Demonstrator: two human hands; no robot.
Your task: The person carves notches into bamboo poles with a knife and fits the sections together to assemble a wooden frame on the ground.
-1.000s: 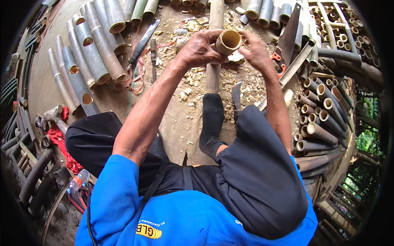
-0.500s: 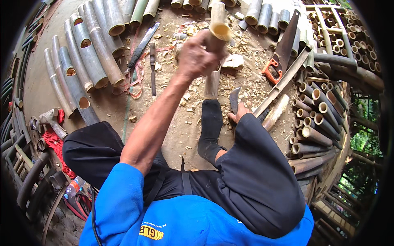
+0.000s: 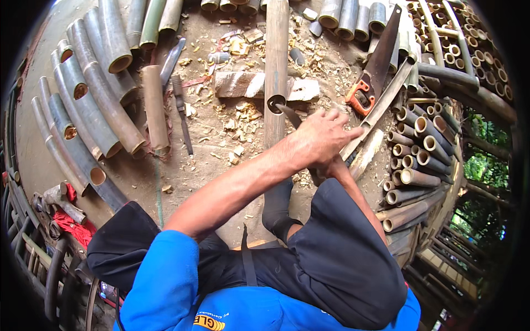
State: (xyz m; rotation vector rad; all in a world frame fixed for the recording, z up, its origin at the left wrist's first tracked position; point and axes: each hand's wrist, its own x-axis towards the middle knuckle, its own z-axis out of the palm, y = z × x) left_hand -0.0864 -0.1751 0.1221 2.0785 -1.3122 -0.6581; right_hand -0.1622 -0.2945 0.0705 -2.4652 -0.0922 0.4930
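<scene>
A long bamboo pole point(image 3: 276, 49) runs away from me, with a dark hole cut in its upper side. My right hand point(image 3: 333, 167), partly covered, is closed round the handle of a knife point(image 3: 291, 116). The dark blade reaches to that hole, its tip at or inside the opening. Over the right hand lies my left hand point(image 3: 327, 135), its fingers stretched and apart; contact with the knife is hidden. To the left, a short bamboo tube point(image 3: 155, 110) rests on the ground. My black-socked foot point(image 3: 277, 201) is at the pole's near end.
A wood block point(image 3: 240, 84) lies crosswise under the pole, among wood chips. An orange-handled saw point(image 3: 361, 95) is at right, beside a split bamboo strip point(image 3: 381, 105). A slim dark tool point(image 3: 181, 110) and cut bamboo lengths point(image 3: 91, 91) lie left; more bamboo tubes point(image 3: 417, 176) are stacked right.
My left hand has let go of the short bamboo tube, now at left, and moved over to my right hand. The knife tip has come to the pole's hole. The wood block shows more fully.
</scene>
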